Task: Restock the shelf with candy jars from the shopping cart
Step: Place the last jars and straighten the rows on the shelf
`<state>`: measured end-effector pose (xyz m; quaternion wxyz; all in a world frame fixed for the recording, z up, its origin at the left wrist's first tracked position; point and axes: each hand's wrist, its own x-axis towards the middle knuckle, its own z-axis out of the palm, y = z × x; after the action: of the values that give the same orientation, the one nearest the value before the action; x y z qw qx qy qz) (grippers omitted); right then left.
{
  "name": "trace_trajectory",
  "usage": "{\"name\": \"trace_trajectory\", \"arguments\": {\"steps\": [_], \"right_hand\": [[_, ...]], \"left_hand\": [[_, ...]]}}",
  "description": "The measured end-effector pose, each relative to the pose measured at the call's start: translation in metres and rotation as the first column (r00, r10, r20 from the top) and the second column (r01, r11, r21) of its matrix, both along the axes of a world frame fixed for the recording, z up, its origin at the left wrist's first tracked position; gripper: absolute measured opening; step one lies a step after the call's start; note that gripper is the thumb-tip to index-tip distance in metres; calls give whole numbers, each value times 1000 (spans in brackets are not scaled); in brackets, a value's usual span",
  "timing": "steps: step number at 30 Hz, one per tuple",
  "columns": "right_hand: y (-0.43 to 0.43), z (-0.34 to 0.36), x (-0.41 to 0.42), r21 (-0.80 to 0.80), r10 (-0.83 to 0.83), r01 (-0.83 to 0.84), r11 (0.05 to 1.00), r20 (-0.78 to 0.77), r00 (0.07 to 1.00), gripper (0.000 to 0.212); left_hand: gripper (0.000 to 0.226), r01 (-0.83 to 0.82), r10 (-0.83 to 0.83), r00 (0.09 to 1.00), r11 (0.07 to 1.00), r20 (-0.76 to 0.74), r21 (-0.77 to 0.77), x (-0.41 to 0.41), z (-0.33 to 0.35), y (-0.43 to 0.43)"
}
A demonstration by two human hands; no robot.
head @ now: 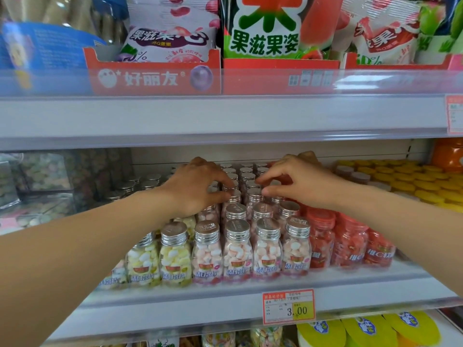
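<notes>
With the left hand (198,186) and right hand (300,184) each curled in a light grip, pinching silver caps among the candy jars (236,249) on the shelf (225,294), the person should seat both upright, flush in their rows, before releasing.

We log the candy jars (236,249) standing in rows, front to back, on the middle shelf (175,294). Just right of them, touching, stands another batch of jars (348,244), with a block of lidded containers (413,181) farther right and behind. Our left hand (198,186) and right hand (300,184) sit side by side over the middle rows, fingers curled onto caps. The price tag (288,306) hangs on the front rail, under the rows' right end. On the upper shelf (200,116), bags (263,33) stand in cartons (155,76).
</notes>
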<state>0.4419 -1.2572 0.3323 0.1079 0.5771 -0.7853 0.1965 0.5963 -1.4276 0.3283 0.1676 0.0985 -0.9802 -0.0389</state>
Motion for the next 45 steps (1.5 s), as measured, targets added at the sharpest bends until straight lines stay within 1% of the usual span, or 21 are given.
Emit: {"name": "trace_trajectory", "arguments": {"steps": [2,5,7,10,14,16,19,21,23,24,26,27,28,30,32,33,37,39,41,43,45], "right_hand": [[-7,-3,-1,33,21,-22,999,16,1000,33],[-13,-6,-2,52,-19,22,998,-61,998,36],[-16,-6,-2,48,-21,24,999,-60,998,35],[-15,-3,-3,63,28,-28,998,12,1000,34],[-5,1,-2,72,138,-151,986,155,978,30],[-2,2,-3,80,169,-187,979,195,966,29],[1,3,-5,89,177,-202,975,232,957,32],[2,4,-9,27,149,-161,987,247,958,32],[0,3,-16,-68,73,-61,996,182,981,25],[-2,2,-20,-85,11,0,996,126,992,22],[-3,-1,-25,-29,-99,99,995,14,995,20],[-4,-3,-27,5,-120,120,993,-13,993,18],[-4,-4,-28,12,-121,122,993,-17,992,17],[-5,-3,-31,-33,-102,102,994,7,995,15],[-7,-3,-38,-86,-112,113,990,8,994,9],[-9,-4,-41,-93,-131,131,987,7,991,10],[-14,-5,-47,-42,-160,160,986,17,987,19],[-18,-6,-48,-7,-193,193,981,-18,981,18],[-20,-6,-49,7,-199,200,980,-39,979,22],[-22,-7,-52,16,-186,186,982,4,982,27],[-24,-8,-54,45,-184,183,982,40,982,24]], "left_hand": [[27,-2,2,1000,1000,8,19,-3,-1,-2],[28,-20,20,1000,999,-16,35,-7,-1,-4],[29,-25,27,999,998,-25,60,-9,0,-5],[32,-15,17,1000,997,-26,72,-10,1,-6],[50,5,-4,1000,980,-5,199,-6,1,-7],[48,27,-26,1000,975,-7,222,-4,0,-6],[37,41,-39,999,981,-12,192,-4,-1,-7],[35,36,-33,999,975,-14,220,-4,-2,-12],[27,52,-31,996,959,-80,279,-6,-2,-16],[22,54,-19,992,959,-125,278,-8,-2,-16],[13,7,26,988,979,-155,205,-13,-1,-14],[11,-24,48,986,988,-158,153,-15,-1,-13],[13,-42,61,985,992,-164,115,-17,-1,-11],[20,-67,79,984,994,-159,82,-21,1,-9],[27,-117,124,987,991,-105,65,-25,2,-10],[28,-140,145,986,988,-79,58,-27,1,-11],[23,-174,178,983,982,-53,66,-35,-1,-12],[22,-175,181,982,980,-54,96,-38,-4,-15],[23,-166,171,983,982,-63,86,-39,-5,-18],[27,-166,171,983,983,-63,82,-39,-6,-20],[28,-173,180,981,981,-71,92,-39,-8,-22]]}}
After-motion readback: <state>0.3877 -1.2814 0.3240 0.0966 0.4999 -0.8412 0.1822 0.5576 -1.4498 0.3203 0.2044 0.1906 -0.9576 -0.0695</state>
